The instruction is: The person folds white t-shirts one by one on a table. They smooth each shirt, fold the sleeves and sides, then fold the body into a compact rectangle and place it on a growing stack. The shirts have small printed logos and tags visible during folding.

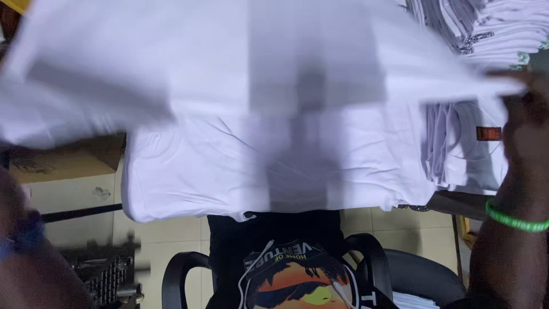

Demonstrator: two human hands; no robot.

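A large white garment [251, 57], soft and motion-blurred, is held spread across the upper part of the view. It is gripped at its right corner by the right hand [529, 123], which is raised with the forearm upright; a bright green band [514, 220] is worn round that wrist. The left forearm [23, 252] is seen at the lower left of the garment, blurred, with a blue band round the wrist; the left hand itself is hidden behind the cloth, so its grip cannot be told. The two arms are held wide apart.

Just below the held garment, a second white shirt [257, 166] is laid flat, smooth and lightly creased. To the right of the held garment, a stack of folded white shirts [492, 28] is piled in thin layers. Below it, a black chair [183, 274] with curved glossy armrests is seen on a pale tiled floor [171, 234].
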